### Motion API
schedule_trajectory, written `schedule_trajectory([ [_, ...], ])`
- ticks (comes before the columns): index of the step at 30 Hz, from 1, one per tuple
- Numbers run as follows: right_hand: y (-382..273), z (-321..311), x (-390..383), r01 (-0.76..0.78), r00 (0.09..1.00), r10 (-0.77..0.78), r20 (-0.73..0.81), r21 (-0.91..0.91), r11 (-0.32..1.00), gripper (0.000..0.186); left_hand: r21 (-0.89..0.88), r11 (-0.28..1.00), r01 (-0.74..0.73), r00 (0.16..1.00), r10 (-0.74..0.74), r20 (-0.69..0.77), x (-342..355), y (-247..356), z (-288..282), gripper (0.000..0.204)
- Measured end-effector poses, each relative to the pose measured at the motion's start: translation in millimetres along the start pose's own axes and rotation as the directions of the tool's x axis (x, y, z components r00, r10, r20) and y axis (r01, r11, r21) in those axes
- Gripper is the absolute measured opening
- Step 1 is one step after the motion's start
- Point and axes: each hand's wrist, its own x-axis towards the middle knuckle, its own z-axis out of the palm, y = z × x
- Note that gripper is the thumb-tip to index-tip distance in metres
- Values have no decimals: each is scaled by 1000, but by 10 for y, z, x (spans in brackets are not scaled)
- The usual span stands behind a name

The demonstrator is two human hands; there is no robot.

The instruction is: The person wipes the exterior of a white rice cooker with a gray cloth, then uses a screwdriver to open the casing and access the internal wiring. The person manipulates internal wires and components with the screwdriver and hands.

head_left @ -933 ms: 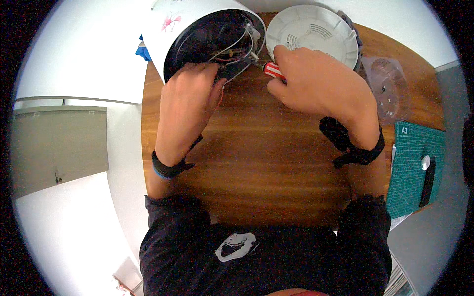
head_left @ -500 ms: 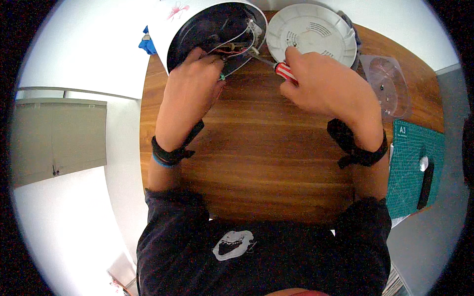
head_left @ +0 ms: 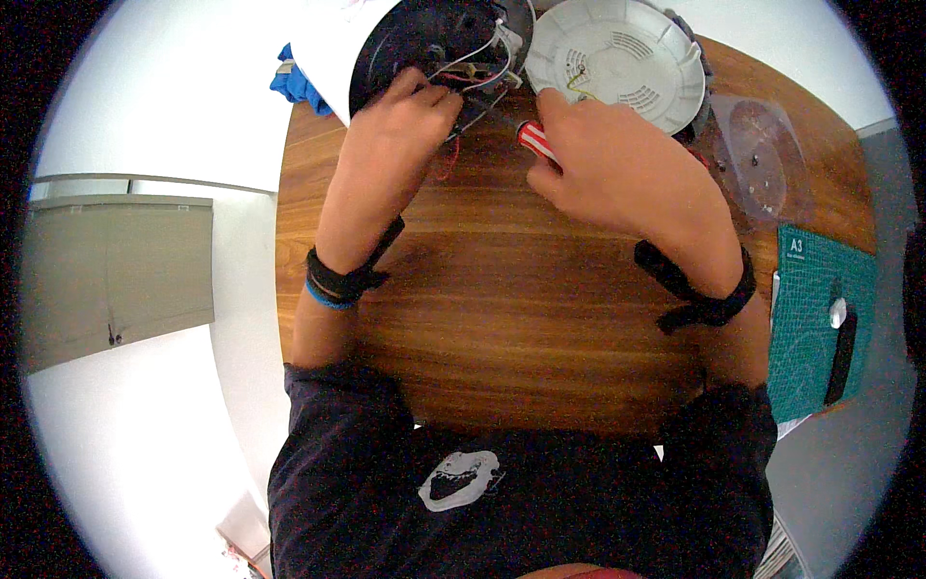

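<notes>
A white round-bodied appliance [head_left: 333, 34] with its dark underside [head_left: 386, 58] opened towards me lies at the far side of the table. White wires [head_left: 470, 64] and thin red ones run across that opening. My left hand [head_left: 400, 135] reaches in at its near edge with fingers closed; what they grip is hidden. Below those fingers a loop of red wire [head_left: 449, 164] hangs out. My right hand [head_left: 617, 159] is wrapped round a screwdriver [head_left: 532, 137] with a red-and-white handle, its blurred shaft pointing left towards the wires.
Beside the opening lies a round white vented cover [head_left: 666, 72] with a yellowish wire on it. Farther right is a clear plastic tray [head_left: 767, 159] holding small screws. A green cutting mat [head_left: 805, 372] bears a black bar [head_left: 842, 357]. Blue cloth [head_left: 307, 89] is at the far left.
The appliance and cover appear slightly farther right and up. The screwdriver has shifted left and a little down. A red wire loop now shows under my left hand, and the yellowish wire on the cover is uncovered.
</notes>
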Motion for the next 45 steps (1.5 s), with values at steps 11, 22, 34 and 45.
schedule_trajectory([
  [11,-21,183,65,-44,999,44,7,32,999,41,40,996,-74,985,79,-153,8,-19,49,9],
  [22,-30,341,88,-188,980,169,102,217,958,40,85,994,-72,996,67,56,-23,-55,27,25],
  [34,3,340,10,-225,974,211,81,257,940,39,66,993,-95,985,103,-137,-7,-20,102,9],
  [45,-151,251,11,-267,963,269,25,239,933,33,60,992,-113,984,120,-130,-59,-34,70,5],
])
